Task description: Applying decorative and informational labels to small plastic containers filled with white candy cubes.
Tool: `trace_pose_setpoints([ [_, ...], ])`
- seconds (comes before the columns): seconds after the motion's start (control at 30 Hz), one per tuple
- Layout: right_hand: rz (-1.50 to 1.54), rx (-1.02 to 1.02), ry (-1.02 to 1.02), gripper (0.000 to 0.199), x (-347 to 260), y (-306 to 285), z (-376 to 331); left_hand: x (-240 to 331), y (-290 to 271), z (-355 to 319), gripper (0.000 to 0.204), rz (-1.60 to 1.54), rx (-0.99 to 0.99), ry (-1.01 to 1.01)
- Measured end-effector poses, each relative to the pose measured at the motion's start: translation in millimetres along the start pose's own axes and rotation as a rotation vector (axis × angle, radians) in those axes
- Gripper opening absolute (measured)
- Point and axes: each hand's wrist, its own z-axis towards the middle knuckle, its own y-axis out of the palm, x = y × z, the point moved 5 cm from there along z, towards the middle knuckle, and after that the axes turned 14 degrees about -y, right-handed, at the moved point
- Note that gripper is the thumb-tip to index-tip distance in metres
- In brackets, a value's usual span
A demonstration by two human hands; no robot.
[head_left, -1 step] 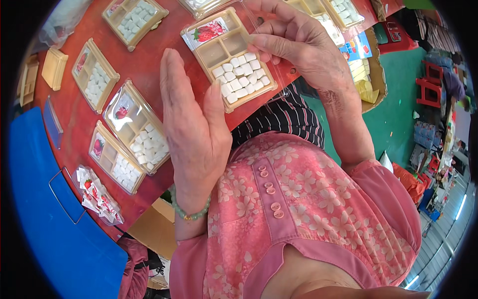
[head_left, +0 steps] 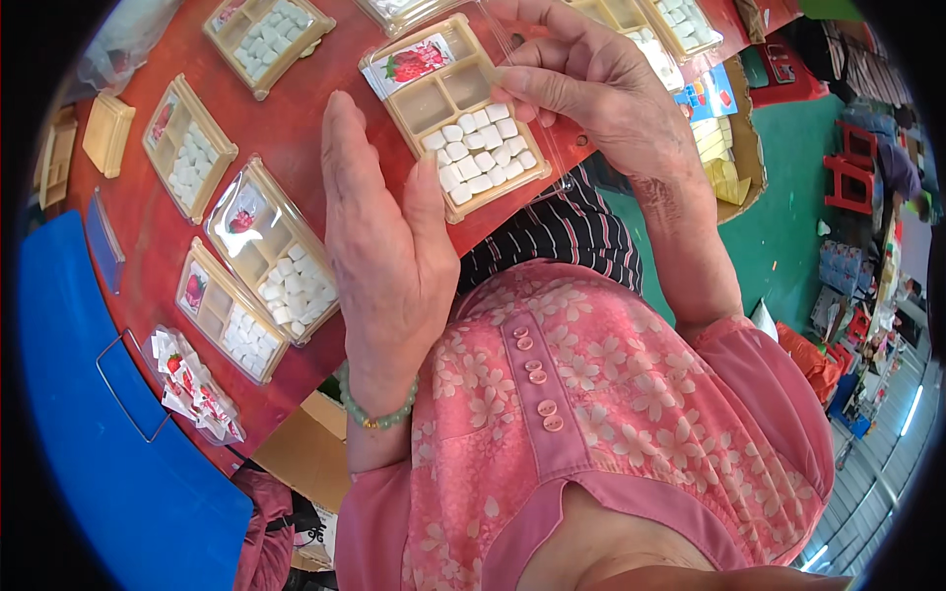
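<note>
A beige compartment tray [head_left: 427, 109] lies tilted on the red table near its edge. One small section holds a strawberry-picture packet [head_left: 415, 62], two sections look bare, and the large one holds rows of white marshmallow-like pieces [head_left: 473, 165]. My left hand [head_left: 389, 251] is flat beside the tray, fingers stretched out, its thumb tip against the tray's left edge. At the opposite side my right hand [head_left: 606, 94] pinches the edge of a clear plastic cover [head_left: 558, 156], which extends along the tray's right side. The cover's transparent outline is hard to follow over the tray.
Filled trays [head_left: 190, 148] stand to the left on the red table [head_left: 296, 128]. A bag of strawberry packets [head_left: 197, 389] lies near a blue stool-like surface [head_left: 99, 414]. Stacked empty trays [head_left: 108, 136] sit far left. A cardboard box [head_left: 754, 148] stands right of my right arm.
My left hand has shifted very slightly upward in the picture, and the tray has moved a tiny bit right. My right hand keeps its pinch.
</note>
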Motion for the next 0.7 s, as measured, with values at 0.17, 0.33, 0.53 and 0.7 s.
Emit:
trace_pose_setpoints([
  [0.17, -0.002, 0.005, 0.016, 0.045, -2, -2, 4, -6, 12, 12, 0.057, -0.061, 0.009, -0.02],
  [0.33, -0.011, 0.062, 0.051, 0.042, 3, -4, 2, 1, 15, 14, 0.053, -0.164, -0.067, -0.018],
  [0.53, 0.038, 0.066, 0.044, 0.042, 5, -6, 3, -3, 19, 14, 0.054, -0.296, -0.064, -0.017],
  [0.7, 0.007, 0.054, -0.013, 0.043, 12, -11, -1, 1, 20, 12, 0.052, -0.122, -0.005, 0.017],
])
